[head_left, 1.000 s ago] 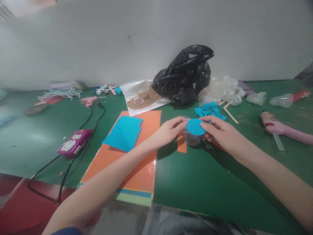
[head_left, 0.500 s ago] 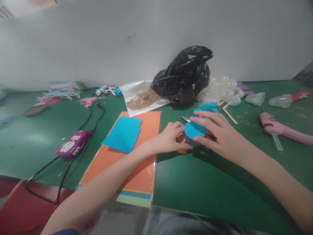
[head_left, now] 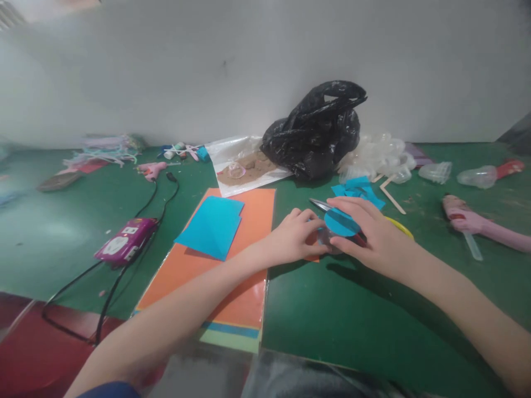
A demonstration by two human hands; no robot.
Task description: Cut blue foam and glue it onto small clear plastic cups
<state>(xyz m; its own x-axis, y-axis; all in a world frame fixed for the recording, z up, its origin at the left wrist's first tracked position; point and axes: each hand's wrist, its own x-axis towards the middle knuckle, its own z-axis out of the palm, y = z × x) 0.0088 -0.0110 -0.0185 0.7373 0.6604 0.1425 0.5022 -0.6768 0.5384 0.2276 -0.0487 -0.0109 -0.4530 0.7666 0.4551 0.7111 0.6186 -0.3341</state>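
Note:
My left hand closes its fingers around a small clear plastic cup that stands on the green table. In my right hand a round blue paper piece is held between thumb and fingers, tilted over the cup's right side. Whether paper and cup touch, I cannot tell. Scissors lie behind and under my right hand, blades to the left, with a yellow loop showing at right. An orange paper scrap lies by my left fingertips. Blue paper scraps are just beyond my right hand.
Orange sheets with a cut blue sheet lie at left. A purple box with black cables sits farther left. Behind are a black plastic bag and clear plastic cups. Another person's hand rests at right.
My right hand and the blue circle have shifted slightly right relative to the cup, and the circle tilts more. More blue scraps and the scissors' yellow loop now show.

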